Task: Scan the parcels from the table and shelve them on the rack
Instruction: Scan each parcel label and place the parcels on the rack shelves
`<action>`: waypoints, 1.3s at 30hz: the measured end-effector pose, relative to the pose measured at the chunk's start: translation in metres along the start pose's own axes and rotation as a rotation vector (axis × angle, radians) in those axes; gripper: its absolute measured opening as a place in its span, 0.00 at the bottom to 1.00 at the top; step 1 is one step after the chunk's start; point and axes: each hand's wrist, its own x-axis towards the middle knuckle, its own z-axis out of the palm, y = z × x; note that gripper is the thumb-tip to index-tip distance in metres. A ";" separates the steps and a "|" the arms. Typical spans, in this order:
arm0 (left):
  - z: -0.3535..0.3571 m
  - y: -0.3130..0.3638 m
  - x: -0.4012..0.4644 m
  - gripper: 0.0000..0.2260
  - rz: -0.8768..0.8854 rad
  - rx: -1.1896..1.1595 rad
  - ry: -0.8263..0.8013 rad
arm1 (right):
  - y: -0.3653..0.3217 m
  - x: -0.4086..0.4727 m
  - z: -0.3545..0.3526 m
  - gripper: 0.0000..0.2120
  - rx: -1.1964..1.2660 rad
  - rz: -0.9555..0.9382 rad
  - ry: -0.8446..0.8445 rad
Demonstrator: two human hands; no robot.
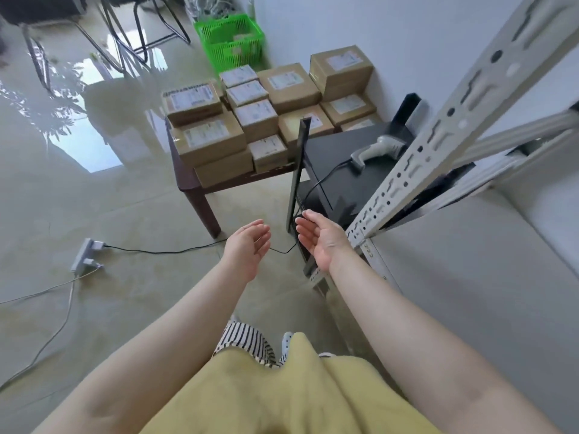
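Many parcels [209,136] well beyond both empty hands [250,245].

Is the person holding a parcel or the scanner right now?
Nothing is held. The left hand and right hand are open in mid-air; the scanner lies on the black stand.

Thirteen parcels [209,137], one scanner [376,150], one green basket [232,42], one power strip [83,255], two hands [247,245]

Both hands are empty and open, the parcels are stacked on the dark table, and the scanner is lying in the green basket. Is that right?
Not quite. The head view shows the scanner lying on the black stand beside the rack, not in the green basket. The rest holds: left hand and right hand are empty and open, and the parcels are stacked on the dark table.
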 end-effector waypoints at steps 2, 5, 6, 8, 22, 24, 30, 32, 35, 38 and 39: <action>0.005 0.022 0.025 0.08 -0.012 0.003 -0.007 | -0.009 0.022 0.020 0.06 0.016 0.012 0.015; 0.015 0.062 0.063 0.08 -0.027 0.027 -0.019 | -0.026 0.054 0.051 0.04 0.077 0.008 0.073; 0.019 0.078 0.075 0.08 -0.025 0.048 -0.032 | -0.032 0.065 0.062 0.04 0.109 -0.002 0.096; 0.027 0.117 0.100 0.07 0.002 0.108 -0.083 | -0.049 0.088 0.085 0.06 0.179 -0.027 0.136; 0.133 0.283 0.216 0.07 0.080 0.364 -0.319 | -0.176 0.196 0.167 0.07 0.372 -0.182 0.309; 0.157 0.289 0.235 0.10 0.085 0.417 -0.338 | -0.198 0.219 0.164 0.08 0.389 -0.184 0.327; 0.247 0.321 0.300 0.14 0.183 0.636 -0.373 | -0.268 0.312 0.156 0.10 0.392 -0.141 0.348; 0.281 0.333 0.326 0.15 0.205 0.704 -0.372 | -0.289 0.347 0.154 0.11 0.344 -0.119 0.363; 0.326 0.341 0.365 0.21 0.241 0.790 -0.363 | -0.312 0.396 0.151 0.14 0.261 -0.084 0.393; 0.363 0.346 0.398 0.26 0.279 0.868 -0.334 | -0.328 0.439 0.147 0.21 0.161 -0.073 0.405; 0.373 0.346 0.409 0.28 0.289 0.897 -0.326 | -0.332 0.451 0.146 0.24 0.123 -0.067 0.400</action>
